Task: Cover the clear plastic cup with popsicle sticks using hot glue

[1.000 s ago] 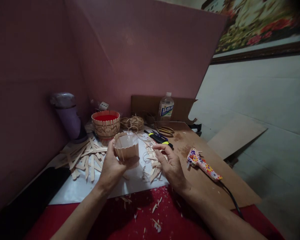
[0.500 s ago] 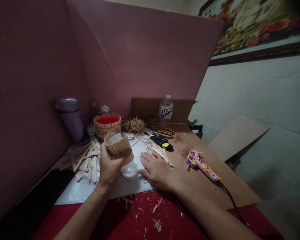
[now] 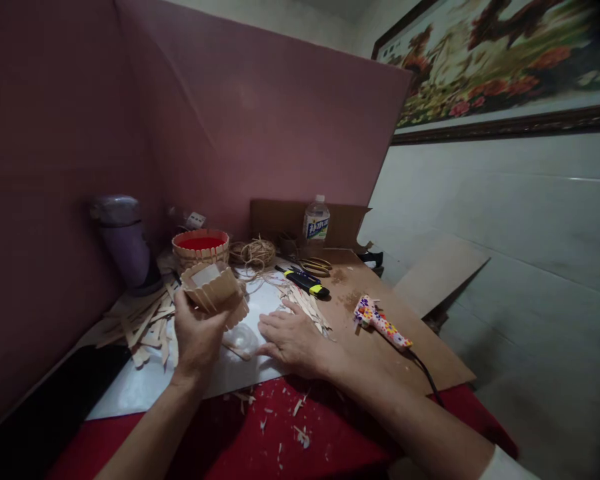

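Observation:
My left hand grips a small cup covered in wooden craft sticks, tilted so part of its pale inside shows. Flat on the white sheet lies my right hand, palm down with fingers stretched out, beside a pile of thin wood slivers. Between the hands sits a clear plastic piece, with a stick end close by it. Behind the held cup stands a larger stick-covered pot with a red inside. Loose craft sticks are heaped left of my left hand.
A utility knife, scissors, twine and a plastic bottle stand or lie toward the back. A flower-patterned glue gun rests on brown cardboard, its cord trailing right. A purple tumbler stands at left. Wood scraps litter the red cloth.
My view has turned a little to the right, shifting the scene left. The cup in my left hand has tilted further. My right hand stays flat on the sheet.

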Action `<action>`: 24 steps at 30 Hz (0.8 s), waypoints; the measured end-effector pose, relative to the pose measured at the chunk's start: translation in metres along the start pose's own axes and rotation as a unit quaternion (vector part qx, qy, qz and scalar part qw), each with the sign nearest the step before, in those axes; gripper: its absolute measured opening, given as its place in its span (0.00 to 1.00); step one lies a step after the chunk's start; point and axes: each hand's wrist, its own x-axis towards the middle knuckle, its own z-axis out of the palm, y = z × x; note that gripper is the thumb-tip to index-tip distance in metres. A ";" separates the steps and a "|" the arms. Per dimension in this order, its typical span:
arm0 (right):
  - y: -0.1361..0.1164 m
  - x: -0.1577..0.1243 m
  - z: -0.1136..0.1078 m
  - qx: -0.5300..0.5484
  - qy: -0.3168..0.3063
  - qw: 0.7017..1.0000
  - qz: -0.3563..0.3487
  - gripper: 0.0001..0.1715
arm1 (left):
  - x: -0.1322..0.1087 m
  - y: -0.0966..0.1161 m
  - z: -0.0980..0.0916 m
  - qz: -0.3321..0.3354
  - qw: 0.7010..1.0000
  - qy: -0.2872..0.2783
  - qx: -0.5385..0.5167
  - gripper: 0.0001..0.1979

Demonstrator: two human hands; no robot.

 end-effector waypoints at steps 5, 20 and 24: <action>0.009 0.016 -0.002 -0.041 -0.045 0.998 0.020 0.22 | 0.005 -0.003 0.000 0.037 0.998 0.035 -0.041 0.33; -0.008 -0.054 -0.032 0.085 0.055 0.992 0.078 0.17 | -0.008 0.000 0.003 -0.021 0.997 -0.076 -0.023 0.33; 0.042 -0.132 -0.051 0.056 0.178 0.955 0.230 0.15 | -0.026 0.010 0.018 -0.071 0.977 -0.194 -0.047 0.37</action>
